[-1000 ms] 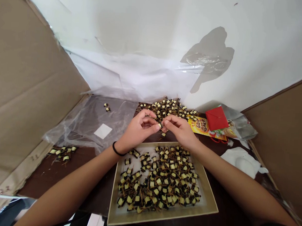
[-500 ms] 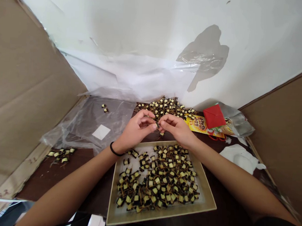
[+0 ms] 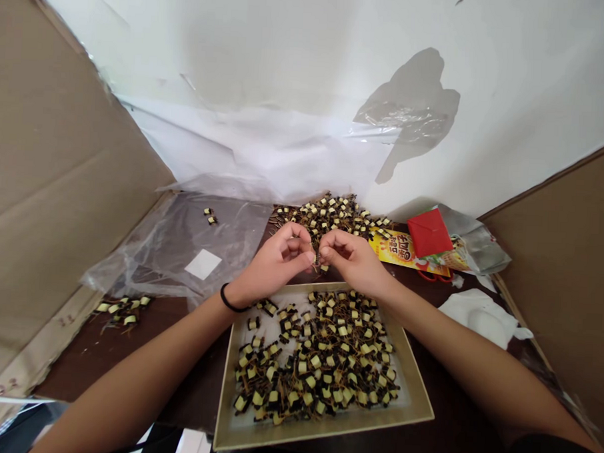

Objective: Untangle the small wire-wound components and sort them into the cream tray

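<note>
Beyond the far edge of the shallow tray point(image 3: 333, 433), my left hand point(image 3: 283, 256) pinched one yellow-taped coil point(image 3: 314, 259), seemingly mid-work, my right hand point(image 3: 353, 259) just beside it, its grip unclear, while neither the tray's coils point(image 3: 327, 379) nor the heap point(image 3: 335, 211) along the worktop's point(image 3: 81, 354) back edge showed which were done.

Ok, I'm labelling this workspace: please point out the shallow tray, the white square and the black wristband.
Shallow tray point(image 3: 333, 425), head view: its near wall.
White square point(image 3: 203, 264), head view: its middle.
Black wristband point(image 3: 228, 305), head view: its lower curve.
</note>
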